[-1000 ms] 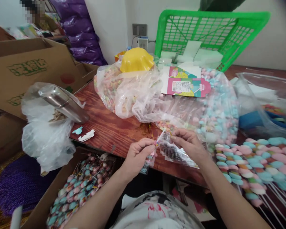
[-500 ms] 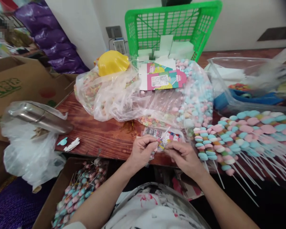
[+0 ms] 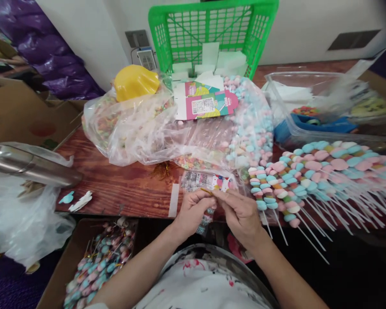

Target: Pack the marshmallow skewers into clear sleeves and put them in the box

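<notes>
My left hand [image 3: 193, 213] and my right hand [image 3: 239, 214] meet at the table's front edge, fingertips closed together. Between them a thin gold twist tie [image 3: 206, 190] sticks out, pinched by both. Below my left fingers hangs a clear wrapper with blue and pink marshmallows [image 3: 205, 221]; its upper end is hidden by my fingers. Just beyond lie flat printed plastic bags [image 3: 197, 180]. A white strip [image 3: 173, 200] rests left of my left hand. Marshmallow skewers [image 3: 321, 171] on white sticks are piled right of my right hand.
Large clear bags of candy [image 3: 135, 133] fill the table's middle, topped by a yellow bowl [image 3: 135, 83] and a colourful carton [image 3: 206, 103]. Behind stands a green crate [image 3: 212, 25]. A clear bin [image 3: 312, 133] is at right, a steel flask [image 3: 32, 165] at left. Wrapped skewers fill a box [image 3: 56, 262] below.
The view has shifted, so the table's things appear further left. My hands have come closer together, and the gold tie now shows above the fingertips. The white strip now lies left of my hands.
</notes>
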`<state>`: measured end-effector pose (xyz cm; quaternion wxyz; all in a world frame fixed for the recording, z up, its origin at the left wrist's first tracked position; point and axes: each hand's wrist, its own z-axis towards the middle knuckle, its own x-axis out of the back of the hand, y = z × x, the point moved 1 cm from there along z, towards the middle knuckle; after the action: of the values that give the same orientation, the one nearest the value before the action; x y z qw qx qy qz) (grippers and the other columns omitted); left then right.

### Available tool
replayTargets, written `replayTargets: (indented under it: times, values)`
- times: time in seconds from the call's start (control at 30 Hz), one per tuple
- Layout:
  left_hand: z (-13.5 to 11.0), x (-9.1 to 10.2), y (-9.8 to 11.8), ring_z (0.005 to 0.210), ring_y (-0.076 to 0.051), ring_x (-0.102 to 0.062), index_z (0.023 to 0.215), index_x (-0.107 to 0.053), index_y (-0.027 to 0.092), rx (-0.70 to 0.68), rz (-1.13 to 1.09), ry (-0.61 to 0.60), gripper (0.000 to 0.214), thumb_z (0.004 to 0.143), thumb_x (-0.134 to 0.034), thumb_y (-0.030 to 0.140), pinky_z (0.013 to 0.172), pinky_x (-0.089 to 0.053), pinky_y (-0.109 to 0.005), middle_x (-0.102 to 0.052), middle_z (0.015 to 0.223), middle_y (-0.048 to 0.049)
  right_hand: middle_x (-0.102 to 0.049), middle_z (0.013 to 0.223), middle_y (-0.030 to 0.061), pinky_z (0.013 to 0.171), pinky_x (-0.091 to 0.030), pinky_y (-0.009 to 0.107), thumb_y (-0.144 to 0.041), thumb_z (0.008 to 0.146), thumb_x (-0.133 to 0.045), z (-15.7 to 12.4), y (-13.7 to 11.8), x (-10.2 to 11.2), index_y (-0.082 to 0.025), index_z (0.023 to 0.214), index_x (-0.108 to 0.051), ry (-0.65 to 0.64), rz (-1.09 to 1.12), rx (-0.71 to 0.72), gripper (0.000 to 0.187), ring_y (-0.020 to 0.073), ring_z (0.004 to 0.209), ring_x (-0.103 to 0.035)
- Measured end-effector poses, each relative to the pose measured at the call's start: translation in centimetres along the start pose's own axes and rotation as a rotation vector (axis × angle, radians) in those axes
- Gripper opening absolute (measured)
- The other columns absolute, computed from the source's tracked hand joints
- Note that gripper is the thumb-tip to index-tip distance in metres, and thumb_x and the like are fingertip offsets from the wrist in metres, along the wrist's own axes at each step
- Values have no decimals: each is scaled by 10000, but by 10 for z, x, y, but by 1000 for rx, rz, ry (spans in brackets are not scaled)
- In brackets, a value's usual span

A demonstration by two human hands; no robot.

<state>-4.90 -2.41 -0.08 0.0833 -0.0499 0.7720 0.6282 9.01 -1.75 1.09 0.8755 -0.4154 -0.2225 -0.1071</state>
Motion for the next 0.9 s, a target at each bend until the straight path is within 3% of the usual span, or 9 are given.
replayTargets:
  times: [0.17,0.27,0.37,0.47,0.57,0.63,0.73,0.83,0.9]
  values:
    - [-4,7,-3,559,-85,-462,622,-628,145,39,-56,-19,265,699,-721,381,514,-365,-203,-552,609,1,-645,666,-9,568,-496,260,-112,863,-494,-6,3,-5,-216,1213,-566,9,-14,-106,373,134,567,-600]
    - [-3,9,-2,545,-84,-446,606,-626,148,47,-54,15,276,704,-713,391,492,-350,-201,-530,593,2,-666,719,4,602,-513,276,-125,850,-544,-18,5,-10,-209,1267,-470,76,42,-163,432,145,610,-626]
    - [-3,6,1,563,-88,-451,581,-615,146,-3,-8,-31,291,728,-690,386,503,-358,-207,-536,627,-8,-674,789,24,589,-524,271,-168,831,-605,-32,7,-14,-216,1097,-543,203,168,-272,278,141,619,-632]
    - [-4,1,5,590,-93,-462,584,-602,145,-76,39,-86,273,755,-667,348,559,-383,-219,-527,631,-1,-618,657,-5,501,-491,250,-248,836,-615,-37,7,-14,-206,875,-612,217,326,-459,57,121,514,-567]
    - [-5,-2,9,586,-84,-457,596,-592,143,-121,92,-113,249,787,-635,296,599,-385,-222,-510,616,15,-579,603,-19,485,-460,236,-311,824,-622,-36,5,-9,-193,780,-616,194,443,-599,127,109,498,-521]
    - [-5,-2,11,595,-82,-461,599,-591,139,-161,133,-152,246,802,-617,275,611,-381,-222,-514,622,15,-559,598,-20,489,-441,227,-328,812,-628,-34,5,-5,-180,739,-606,146,477,-630,166,104,514,-501]
    - [-4,0,13,577,-76,-456,576,-582,131,-162,162,-233,264,790,-622,279,577,-362,-213,-512,597,16,-494,569,-35,462,-385,208,-334,837,-587,-32,10,3,-169,728,-581,-65,517,-602,198,90,500,-441]
    - [-5,2,12,467,-50,-410,562,-582,127,38,115,-348,260,742,-654,300,475,-315,-190,-497,525,31,-474,599,-36,482,-371,212,-301,874,-535,-29,15,14,-175,736,-549,-333,472,-482,187,92,526,-424]
    - [-7,3,11,405,-48,-411,576,-606,126,253,46,-431,216,690,-686,291,413,-301,-179,-517,487,30,-501,637,-16,543,-402,236,-231,899,-478,-26,13,24,-181,741,-541,-428,319,-226,177,111,583,-459]
